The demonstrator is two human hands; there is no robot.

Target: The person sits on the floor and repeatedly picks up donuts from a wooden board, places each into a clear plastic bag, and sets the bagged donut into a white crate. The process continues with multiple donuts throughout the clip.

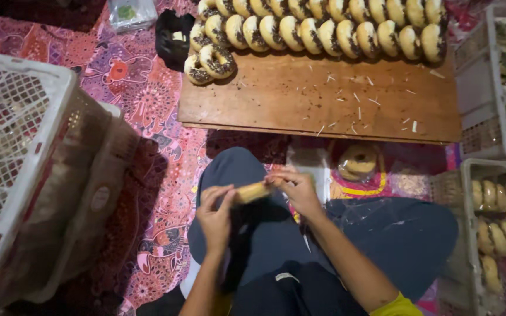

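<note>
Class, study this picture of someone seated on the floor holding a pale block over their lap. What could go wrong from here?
1. The pale yellow block is pinched only at its ends by the left hand and right hand; it might slip onto the dark trousers.

2. The doughnuts crowd the far edge of the wooden board; a nudge could tip some onto the patterned cloth.

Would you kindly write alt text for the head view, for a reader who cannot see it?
A seated person's left hand and right hand hold a small yellowish bar over their lap. Ahead, a low wooden board carries rows of sprinkled doughnuts; white crates stand on both sides.
</note>
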